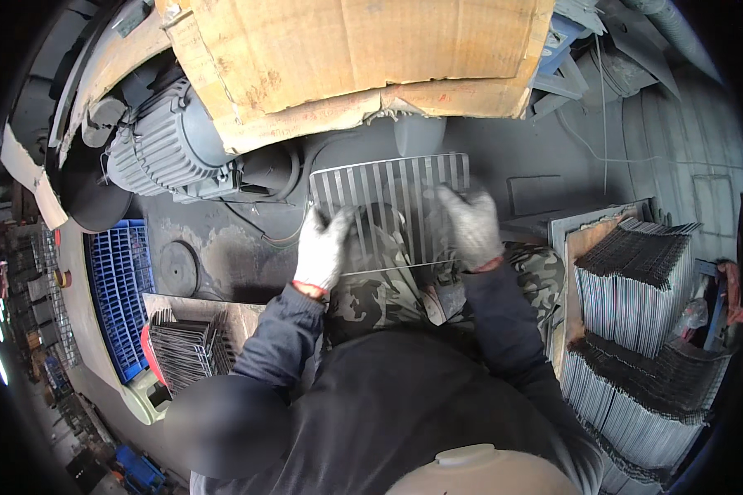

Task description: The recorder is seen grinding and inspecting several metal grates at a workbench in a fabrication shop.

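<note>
A flat wire grid panel [392, 194] with parallel metal bars is held in front of me over my camouflage-trousered knees. My left hand [322, 247], in a white work glove, grips the panel's lower left edge. My right hand [470, 224], also gloved, grips its right side. The panel's lower part is partly hidden behind both gloves.
A grey electric motor [161, 148] sits at upper left under a cardboard sheet [363, 49]. Stacks of wire grids [636, 289] stand upright at right. More grids [186, 351] lie in a metal tray at lower left, next to a blue plastic crate [115, 280].
</note>
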